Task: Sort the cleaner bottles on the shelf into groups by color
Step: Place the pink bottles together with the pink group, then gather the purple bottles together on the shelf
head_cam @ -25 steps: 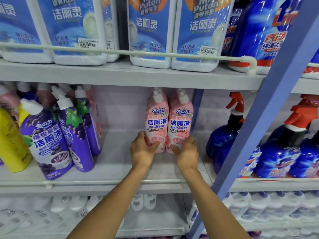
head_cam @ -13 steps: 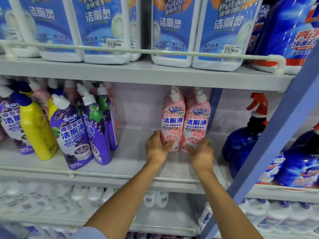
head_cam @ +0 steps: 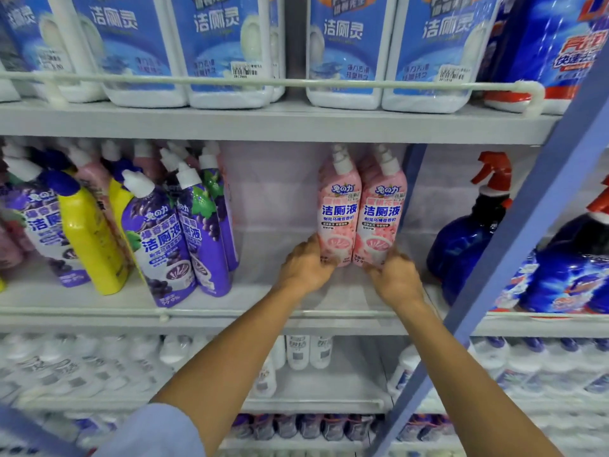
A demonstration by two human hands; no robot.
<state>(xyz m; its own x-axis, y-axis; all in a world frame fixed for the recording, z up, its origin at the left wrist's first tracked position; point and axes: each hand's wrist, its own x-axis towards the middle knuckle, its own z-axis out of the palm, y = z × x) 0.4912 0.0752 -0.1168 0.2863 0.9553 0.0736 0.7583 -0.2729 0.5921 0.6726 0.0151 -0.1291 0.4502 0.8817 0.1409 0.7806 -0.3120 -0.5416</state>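
Left hand [head_cam: 304, 267]: I am gripping the base of the left pink bottle [head_cam: 339, 206], fingers curling round its left side.
Right hand [head_cam: 393, 278]: I am clasping the base of the right pink bottle [head_cam: 382, 209] from its right side.
Pink pair: standing upright and touching, toward the right end of the middle shelf [head_cam: 263, 301], beside the blue divider [head_cam: 410, 179].
Why: I am pressing them together, it seems, so pink is forming one tight group there.
Left end: purple bottles [head_cam: 164, 239], a yellow bottle [head_cam: 89, 239] and unsorted pink bottles [head_cam: 92, 174] are leaning mixed, well apart from the pair.
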